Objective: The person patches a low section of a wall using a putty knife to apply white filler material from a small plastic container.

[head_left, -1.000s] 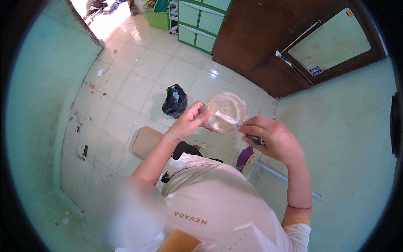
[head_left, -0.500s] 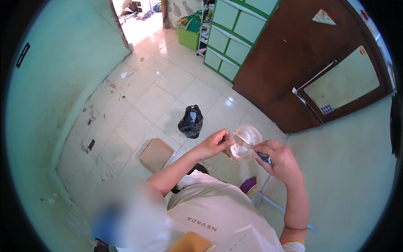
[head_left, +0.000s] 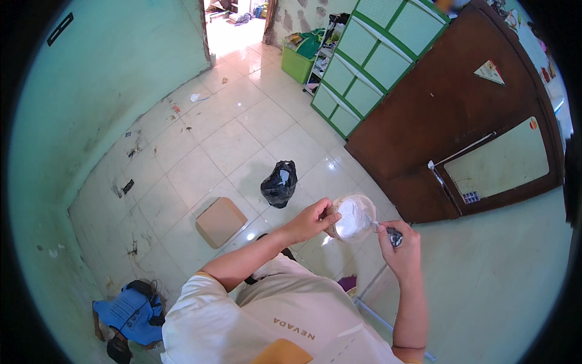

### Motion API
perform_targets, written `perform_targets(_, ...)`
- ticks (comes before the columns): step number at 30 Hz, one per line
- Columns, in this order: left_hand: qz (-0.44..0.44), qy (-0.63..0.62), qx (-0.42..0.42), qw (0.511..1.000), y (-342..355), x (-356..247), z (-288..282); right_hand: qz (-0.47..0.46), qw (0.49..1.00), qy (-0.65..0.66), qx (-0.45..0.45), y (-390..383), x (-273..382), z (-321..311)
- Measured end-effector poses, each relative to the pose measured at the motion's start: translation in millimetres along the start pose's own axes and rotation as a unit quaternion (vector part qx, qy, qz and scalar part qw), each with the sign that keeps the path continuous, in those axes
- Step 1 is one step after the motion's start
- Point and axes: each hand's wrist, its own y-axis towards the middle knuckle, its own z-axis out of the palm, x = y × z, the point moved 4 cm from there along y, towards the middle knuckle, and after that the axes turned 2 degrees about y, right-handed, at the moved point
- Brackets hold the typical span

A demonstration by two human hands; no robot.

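My left hand [head_left: 314, 222] grips the side of a clear round plastic tub [head_left: 371, 208], thumb over its rim. White paste [head_left: 351, 225] coats the tub's inside. In my right hand [head_left: 402, 250] is a black-handled tool [head_left: 394, 237], held by closed fingers at the tub's right side. A thin shank runs from the handle to the rim; its tip is hard to make out against the white.
On the tiled floor lie a black plastic bag [head_left: 279, 185] and a brown cardboard piece [head_left: 220, 222]. A person in blue [head_left: 130, 312] is low at the lower left. Green-framed drawers [head_left: 370, 64] and a brown cabinet [head_left: 418, 133] stand right. Debris lines the left wall.
The tub has tipped so more white paste shows. My right hand has moved slightly down and right with the tool. The view has shifted, and the person in blue now shows.
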Motion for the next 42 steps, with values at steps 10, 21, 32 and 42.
perform_targets(10, 0.065, 0.075, -0.069, 0.993, -15.4, 1.7, -9.5, 0.299, 0.822, 0.477, -0.090, -37.3, -67.8, 66.2)
perform_targets(21, 0.019, -0.053, -0.043, 0.997, -18.9, 28.3, -9.7, 0.165, 0.914, 0.354, -0.111, -35.4, -31.0, 70.1)
perform_targets(32, -0.004, -0.152, -0.004, 0.988, -20.3, 24.3, -14.1, 0.042, 0.993, 0.096, -0.052, -19.5, 8.0, 49.9)
perform_targets(42, -0.022, -0.137, 0.008, 0.990, -16.6, 23.1, -5.2, -0.026, 0.999, 0.027, -0.004, -7.0, 29.0, 41.7)
